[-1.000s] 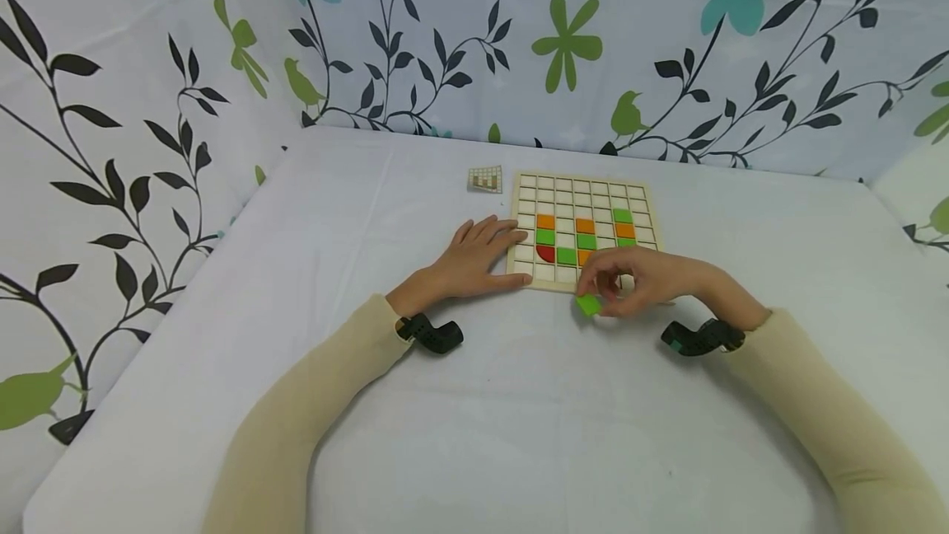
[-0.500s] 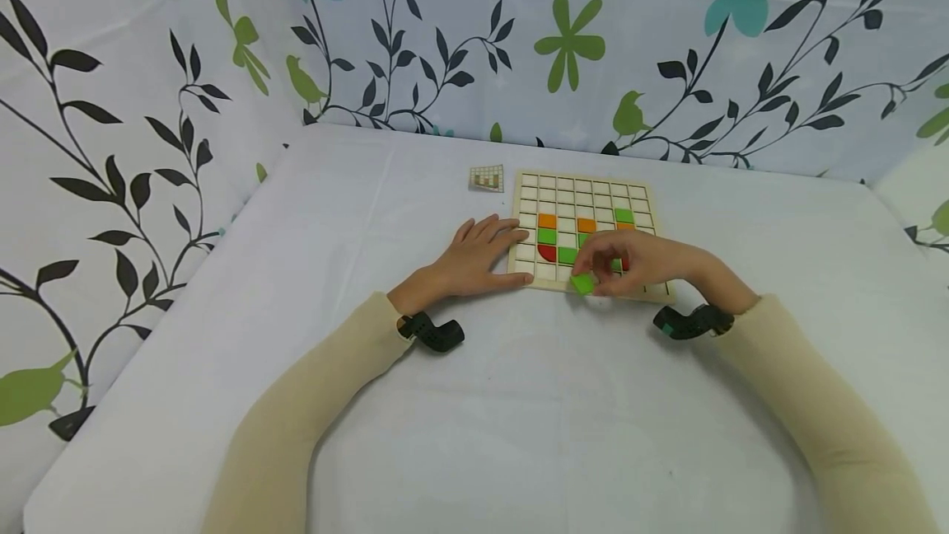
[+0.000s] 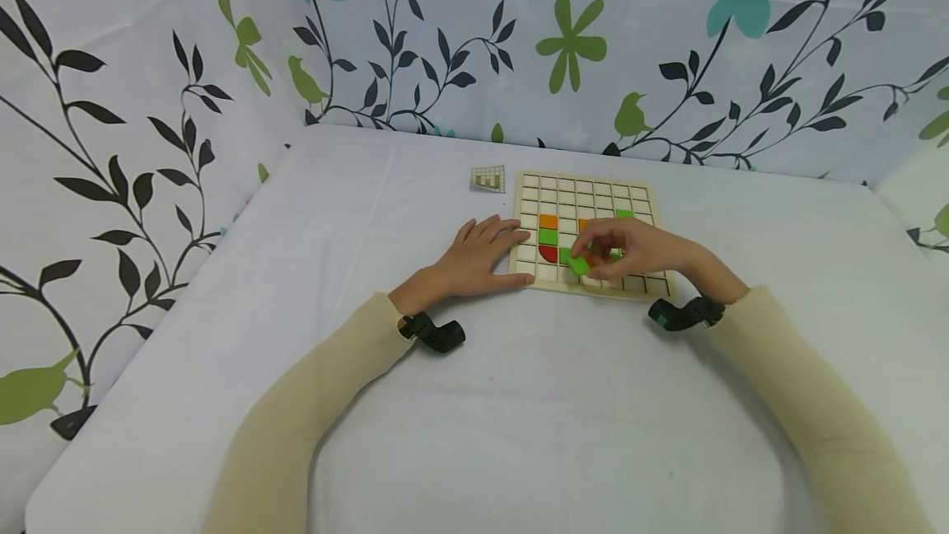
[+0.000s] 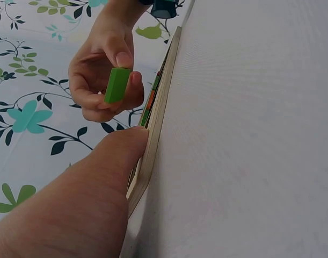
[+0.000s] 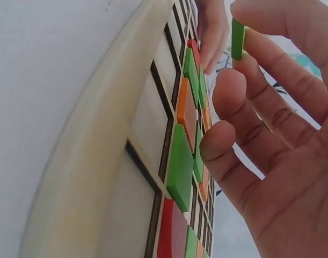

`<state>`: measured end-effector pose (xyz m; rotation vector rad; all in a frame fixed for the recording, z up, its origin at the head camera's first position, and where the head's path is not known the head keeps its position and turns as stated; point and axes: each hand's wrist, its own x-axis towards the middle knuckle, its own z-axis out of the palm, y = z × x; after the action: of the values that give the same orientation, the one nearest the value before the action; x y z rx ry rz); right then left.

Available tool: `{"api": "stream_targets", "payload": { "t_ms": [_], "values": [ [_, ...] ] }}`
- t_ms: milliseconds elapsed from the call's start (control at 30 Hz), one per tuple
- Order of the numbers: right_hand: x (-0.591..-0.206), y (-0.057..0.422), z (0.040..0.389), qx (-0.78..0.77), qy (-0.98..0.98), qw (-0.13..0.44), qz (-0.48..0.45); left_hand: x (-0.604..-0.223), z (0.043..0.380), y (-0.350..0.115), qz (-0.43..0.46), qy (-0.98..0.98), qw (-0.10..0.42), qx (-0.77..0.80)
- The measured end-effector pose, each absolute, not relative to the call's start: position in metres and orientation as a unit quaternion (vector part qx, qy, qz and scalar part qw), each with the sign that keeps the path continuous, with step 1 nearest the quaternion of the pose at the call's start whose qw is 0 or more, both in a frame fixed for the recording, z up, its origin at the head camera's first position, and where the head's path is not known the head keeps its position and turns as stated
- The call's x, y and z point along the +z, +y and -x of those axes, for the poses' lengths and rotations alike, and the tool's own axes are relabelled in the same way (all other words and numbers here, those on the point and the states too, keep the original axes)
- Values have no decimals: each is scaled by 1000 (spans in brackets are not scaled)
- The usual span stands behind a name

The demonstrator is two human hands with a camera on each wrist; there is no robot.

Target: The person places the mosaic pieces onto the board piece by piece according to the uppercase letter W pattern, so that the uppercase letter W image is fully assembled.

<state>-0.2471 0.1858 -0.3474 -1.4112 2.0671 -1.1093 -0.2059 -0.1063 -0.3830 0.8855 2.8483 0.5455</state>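
My right hand (image 3: pixel 638 247) pinches a green square tile (image 3: pixel 579 265) between thumb and fingers, above the near middle of a wooden grid board (image 3: pixel 546 273). In the left wrist view that green tile (image 4: pixel 117 85) is tilted and apart from the board. My left hand (image 3: pixel 474 260) lies with spread, straight fingers at the board's left edge, fingertips touching it. Set in the grid are an orange tile (image 3: pixel 548 222), a green tile (image 3: pixel 548 236) and a red rounded tile (image 3: pixel 548 254) in one column. More tiles lie farther right, partly hidden by my right hand.
A small card (image 3: pixel 488 179) printed with a grid pattern lies behind the board's left corner. White cloth (image 3: pixel 474 435) covers the table. A leaf-patterned curtain (image 3: pixel 445 39) hangs behind it. Each wrist wears a black camera band.
My right hand has moved forward and slightly left with the green tile, from the board's near edge to over the grid. The left hand has stayed in place.
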Motion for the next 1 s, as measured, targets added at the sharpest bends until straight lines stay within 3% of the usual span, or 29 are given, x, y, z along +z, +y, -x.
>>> {"api": "stream_targets", "payload": {
  "t_ms": [1000],
  "values": [
    [-348, 182, 274, -373, 787, 198, 450, -385, 208, -107, -293, 937, 54, 182]
  ]
}}
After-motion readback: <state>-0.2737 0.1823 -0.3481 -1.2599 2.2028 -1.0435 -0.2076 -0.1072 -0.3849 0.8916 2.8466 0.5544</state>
